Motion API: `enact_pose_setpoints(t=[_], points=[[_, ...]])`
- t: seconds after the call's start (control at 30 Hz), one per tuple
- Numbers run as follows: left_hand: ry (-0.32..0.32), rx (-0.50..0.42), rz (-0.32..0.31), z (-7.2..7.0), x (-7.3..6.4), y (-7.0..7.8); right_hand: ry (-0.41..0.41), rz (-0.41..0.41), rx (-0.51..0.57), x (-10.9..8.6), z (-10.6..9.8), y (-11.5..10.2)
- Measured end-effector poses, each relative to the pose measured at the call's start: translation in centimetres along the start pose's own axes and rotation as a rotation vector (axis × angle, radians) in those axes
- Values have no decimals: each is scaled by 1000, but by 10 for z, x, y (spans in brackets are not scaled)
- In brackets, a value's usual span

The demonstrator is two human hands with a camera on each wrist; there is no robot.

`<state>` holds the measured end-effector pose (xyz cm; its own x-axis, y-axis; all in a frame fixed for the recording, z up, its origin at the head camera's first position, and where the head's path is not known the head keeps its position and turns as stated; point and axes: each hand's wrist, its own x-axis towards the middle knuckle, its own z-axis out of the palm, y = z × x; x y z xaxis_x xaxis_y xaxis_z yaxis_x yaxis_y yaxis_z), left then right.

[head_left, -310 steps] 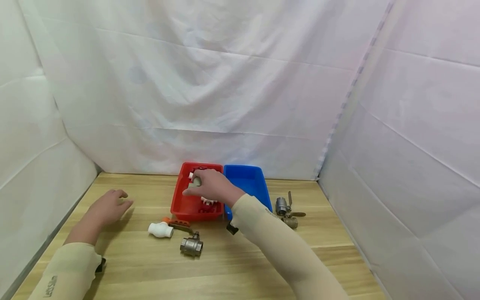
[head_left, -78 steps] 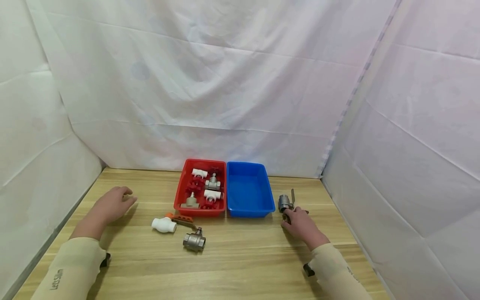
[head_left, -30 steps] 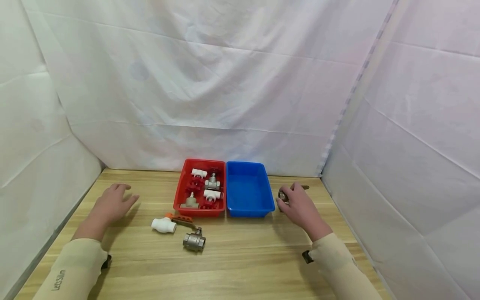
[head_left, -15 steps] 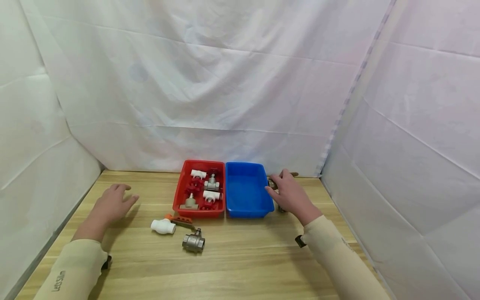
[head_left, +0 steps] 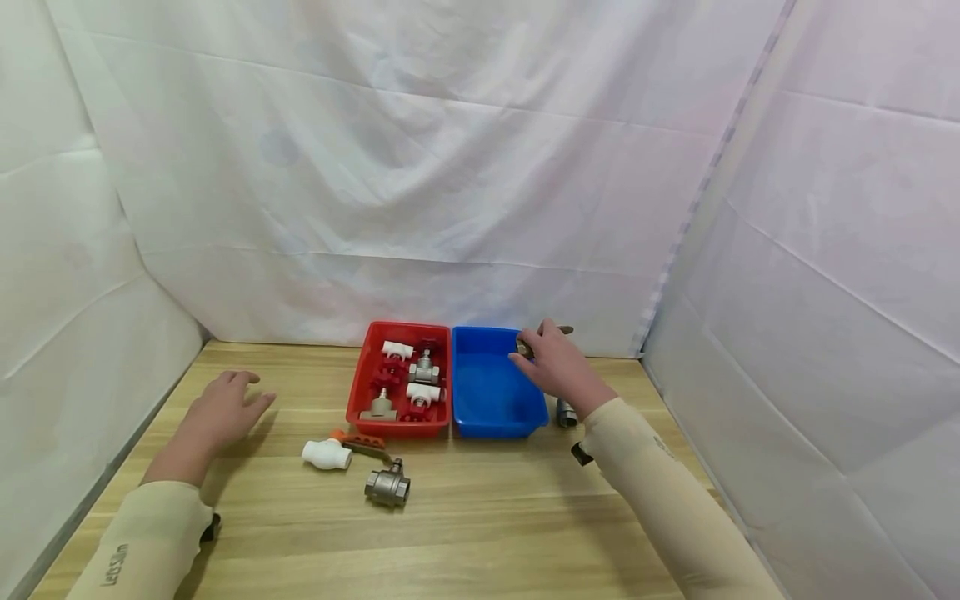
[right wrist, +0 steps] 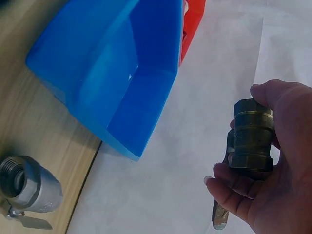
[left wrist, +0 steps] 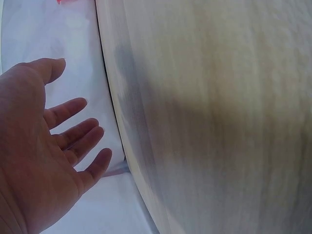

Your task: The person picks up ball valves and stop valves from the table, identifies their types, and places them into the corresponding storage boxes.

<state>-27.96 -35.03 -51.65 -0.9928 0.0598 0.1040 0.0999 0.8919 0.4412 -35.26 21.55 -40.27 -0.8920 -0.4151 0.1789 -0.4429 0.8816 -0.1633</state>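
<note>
My right hand [head_left: 558, 362] grips a brass ball valve [right wrist: 252, 136] by its body, above the right rear part of the blue tray [head_left: 487, 387]. The valve's lever sticks out past the fingers; in the head view the hand covers most of it. On the table right of the blue tray lies a steel ball valve [right wrist: 41, 190], its lever visible in the right wrist view. My left hand [head_left: 225, 412] hovers over the left side of the table with loosely spread fingers, holding nothing; its palm [left wrist: 39, 141] shows in the left wrist view.
A red tray [head_left: 401, 428] touching the blue one holds several valves, some with red handwheels. In front of it lie a white plastic valve [head_left: 326, 454] with an orange handle and a steel ball valve [head_left: 387, 487]. White cloth [head_left: 450, 167] encloses the wooden table.
My right hand picked up the brass ball valve from the right of the table and carried it left and back to the blue tray. Earlier it was over the red tray. Left hand nearly still.
</note>
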Motion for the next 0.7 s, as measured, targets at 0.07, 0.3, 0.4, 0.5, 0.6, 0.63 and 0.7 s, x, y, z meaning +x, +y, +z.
enact_pose_setpoints(t=[0.07,0.3,0.4,0.5,0.6,0.63,0.7], points=[[-3,3,-4,0,-1,1,5,-3,-6,6,0,-1],[-4,0,-3,-2,-2,3,52,-19,-11,25,2,-8],[-7,-5,1,-1,-2,3,68,-17,-10,31,2,-10],[-8,-8,1,0,-1,2,71,-12,-8,38,2,-12],[-4,-7,-2,0,-2,2,73,-4,14,45,1,-14],[-2,-8,-2,0,-2,1,74,0,21,47,1,-15],[1,-11,-1,1,-3,1,80,5,37,52,0,-17]])
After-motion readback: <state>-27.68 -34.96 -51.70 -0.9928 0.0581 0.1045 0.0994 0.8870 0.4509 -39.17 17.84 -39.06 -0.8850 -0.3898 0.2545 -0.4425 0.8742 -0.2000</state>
